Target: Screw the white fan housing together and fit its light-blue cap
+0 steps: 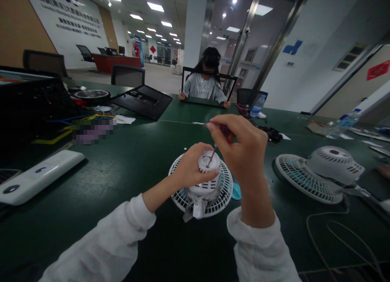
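Green table [128,180] under a white fan [227,190], left hand [191,172] gripping its motor housing [204,190], right hand [240,146] pinching a screwdriver [212,153] with its tip against the housing top.

left hand [191,169]: curled, palm down | right hand [240,146]: raised, pinching grip

A dark green tabletop [100,201] carries a white wire-guard desk fan [183,201] at lower centre, with a small light-blue plastic piece [236,191] just beside it. A second white wire-guard desk fan [310,178] lies tilted at right, above a thin beige cable [327,233]. A long white rounded plastic bar [39,176] lies at left, and a flat black panel [141,101] lies farther back.
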Tool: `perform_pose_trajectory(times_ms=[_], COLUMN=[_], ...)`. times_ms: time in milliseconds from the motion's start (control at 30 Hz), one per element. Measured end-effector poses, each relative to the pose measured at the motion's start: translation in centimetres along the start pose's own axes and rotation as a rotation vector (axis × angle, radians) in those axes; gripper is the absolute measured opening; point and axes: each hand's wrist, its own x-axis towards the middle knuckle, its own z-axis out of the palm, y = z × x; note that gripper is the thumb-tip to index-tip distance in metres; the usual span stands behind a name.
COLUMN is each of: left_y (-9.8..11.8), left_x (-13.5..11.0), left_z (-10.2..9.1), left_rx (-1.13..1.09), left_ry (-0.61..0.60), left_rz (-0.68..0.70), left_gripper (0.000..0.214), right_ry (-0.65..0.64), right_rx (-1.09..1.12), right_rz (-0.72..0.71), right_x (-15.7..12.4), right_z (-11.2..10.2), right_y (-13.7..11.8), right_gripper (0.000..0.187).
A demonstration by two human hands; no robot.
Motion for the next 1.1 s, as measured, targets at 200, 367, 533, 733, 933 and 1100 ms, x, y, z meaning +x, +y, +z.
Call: perform_pose_trajectory(times_ms=[200, 367, 533, 733, 933, 1100], left_y=[0.20, -0.01, 0.04, -0.17, -0.44, -0.37], left_x=[0.10, 0.13, 0.12, 0.06, -0.04, -0.05], left_z=[-0.08, -0.02, 0.00, 0.07, 0.22, 0.21], left_rx=[0.014, 0.003, 0.008, 0.008, 0.001, 0.001], left_ry=[-0.002, 0.010, 0.006, 0.013, 0.022, 0.017], left_rz=[-0.009, 0.014, 0.007, 0.026, 0.035, 0.017], left_gripper=[0.047, 0.049, 0.048, 0.048, 0.047, 0.047], right_ry=[-0.153, -0.057, -0.181, -0.088, -0.249, -0.231], right_rx=[0.237, 0.133, 0.280, 0.117, 0.173, 0.281], right_rz=[0.082, 0.058, 0.101, 0.045, 0.039, 0.104], right_x=[-0.13, -0.07, -0.12, -0.14, -0.09, -0.28], right_z=[-0.32, -0.26, -0.32, -0.26, 0.31, 0.43], right_y=[0.78, 0.63, 0.65, 0.33, 0.56, 0.56], right_gripper=[0.035, 0.022, 0.036, 0.018, 0.038, 0.040])
